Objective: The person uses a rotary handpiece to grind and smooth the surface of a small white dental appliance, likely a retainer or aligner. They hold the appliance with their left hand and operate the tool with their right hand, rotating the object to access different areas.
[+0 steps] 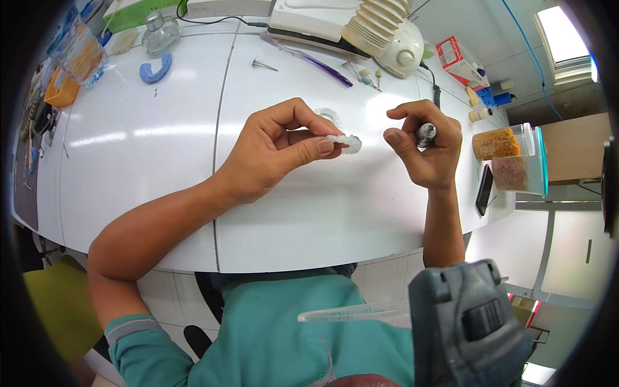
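Observation:
Between the thumb and fingers of my left hand (274,145) is a small whitish, see-through dental piece (348,142), raised a little above the white table (303,226). A clear curved piece (329,116) lies on the tabletop just beyond those fingers. To the right, my right hand (429,142) is wrapped round a silver rotary handpiece (425,134), whose metal end points up toward the view. My right thumb and forefinger are apart from each other. A gap separates the handpiece from the dental piece.
A white machine with a ribbed hose (377,26) stands at the back, near a purple-handled tool (322,66) and small burs (367,77). Farther left are a blue horseshoe-shaped mould (155,69) and a glass bottle (159,33). Tubs of granules (512,164) and a black phone (484,189) lie right.

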